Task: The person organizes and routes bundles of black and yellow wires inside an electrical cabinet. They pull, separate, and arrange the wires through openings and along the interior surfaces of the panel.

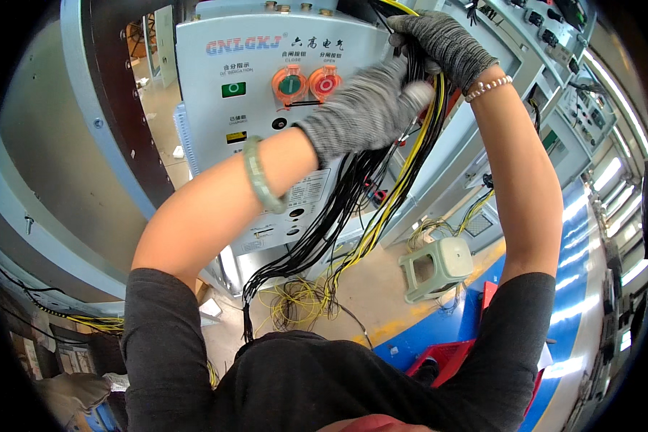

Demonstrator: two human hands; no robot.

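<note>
The right hand (446,50), in a grey knitted glove, is raised near the top of a grey control panel (201,119) and grasps a bundle of black wires (338,205) with its fingers curled round the upper part; the left hand (363,111), gloved alike, lies against the same bundle just below, blurred, so I cannot tell whether it is closed on the wires; a pale green bangle (255,176) circles the left forearm, and a beaded bracelet (489,88) the right wrist.

The bundle hangs in front of the panel's right side, sweeping down and leftward to a narrow gathered tail near the person's dark shirt (295,381); yellow wires (428,129) run down along its right side, toward a loose tangle of yellow wire (295,302) over the floor (378,288); on the panel, a green button (289,85) and a red button (325,84) sit side by side in orange surrounds, left of the hands; a pale green stool (450,259) stands on the floor to the right, and a red crate (450,356) shows beside the person.
</note>
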